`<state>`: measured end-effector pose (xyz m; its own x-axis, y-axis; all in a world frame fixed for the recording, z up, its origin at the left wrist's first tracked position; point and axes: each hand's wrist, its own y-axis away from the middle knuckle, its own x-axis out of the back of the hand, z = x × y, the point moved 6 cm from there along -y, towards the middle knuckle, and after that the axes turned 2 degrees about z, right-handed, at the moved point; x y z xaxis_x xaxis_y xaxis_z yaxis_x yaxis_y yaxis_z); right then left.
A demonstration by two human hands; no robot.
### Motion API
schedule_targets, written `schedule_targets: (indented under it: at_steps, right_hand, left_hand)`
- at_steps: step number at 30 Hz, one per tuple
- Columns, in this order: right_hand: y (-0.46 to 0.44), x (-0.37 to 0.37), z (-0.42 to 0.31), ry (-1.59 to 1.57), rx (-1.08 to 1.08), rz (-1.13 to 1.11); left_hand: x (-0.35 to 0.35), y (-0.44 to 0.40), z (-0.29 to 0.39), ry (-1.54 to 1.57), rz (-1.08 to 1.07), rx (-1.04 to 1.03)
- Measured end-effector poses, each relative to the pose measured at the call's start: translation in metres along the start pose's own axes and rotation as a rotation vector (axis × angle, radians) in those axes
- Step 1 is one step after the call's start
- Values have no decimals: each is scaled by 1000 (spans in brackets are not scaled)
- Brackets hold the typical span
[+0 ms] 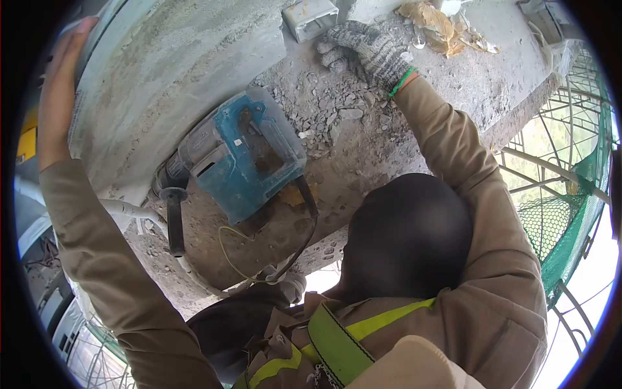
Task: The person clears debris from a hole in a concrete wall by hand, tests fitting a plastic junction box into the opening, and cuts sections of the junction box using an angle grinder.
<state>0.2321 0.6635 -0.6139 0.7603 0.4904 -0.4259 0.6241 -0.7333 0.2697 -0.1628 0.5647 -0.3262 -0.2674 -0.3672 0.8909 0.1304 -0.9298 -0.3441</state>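
My left hand (61,91), bare, reaches up along the pale frame at the far left, its fingers stretched out. At the top, my right hand (369,53) wears a grey knitted glove with a green cuff. Its fingers curl down onto the rubble beside a grey rectangular box (310,19); what lies under them is hidden. Between my arms a blue and grey power drill (256,155) rests on the dusty ledge, its black side handle (175,220) pointing down in view. Neither hand touches the drill. Broken concrete (330,113) lies below the glove.
Crumpled brown paper (444,29) lies right of the glove. A dark cable (304,223) and a thin yellow cord (227,256) run from beside the drill. Green netting (557,227) and scaffolding stand beyond the ledge. A rounded black form (411,233) blocks part of the view.
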Motion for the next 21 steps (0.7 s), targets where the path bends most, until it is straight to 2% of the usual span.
schedule_targets:
  at_steps: [4, 11, 15, 21]
  right_hand:
    - [-5, 5, 1, -23, 2, -30]
    - [-8, 16, 4, 193, 32, -6]
    - [-1, 5, -1, 102, 25, -32]
    - [3, 6, -1, 134, 28, -33]
  left_hand:
    - [1, 0, -2, -3, 4, 11]
    - [1, -1, -5, 4, 9, 24]
    - [1, -1, -7, 9, 7, 30]
    - [2, -2, -9, 8, 15, 42]
